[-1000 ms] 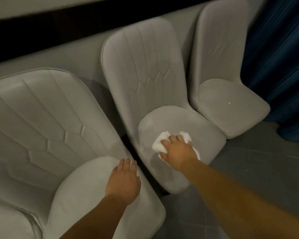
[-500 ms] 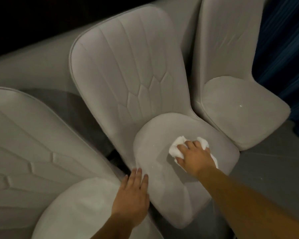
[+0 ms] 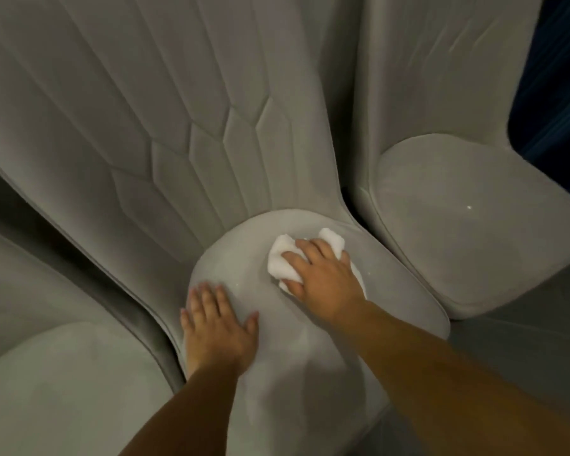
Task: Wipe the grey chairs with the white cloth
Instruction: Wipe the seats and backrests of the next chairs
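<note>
Head view: right hand (image 3: pixel 323 278) gripping white cloth (image 3: pixel 285 260) (seemingly bunched), left hand (image 3: pixel 216 324) flat on middle chair (image 3: pixel 310 373).

Dimly lit domestic or dining interior — three padded grey chairs (image 3: pixel 185 133) ranged along a wall, dark blue curtain (image 3: pixel 553 77) at right.

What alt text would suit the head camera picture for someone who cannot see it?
A right hand presses a bunched white cloth onto the middle grey chair's seat, while the left hand rests flat on its left edge. More grey chairs stand on either side.
</note>
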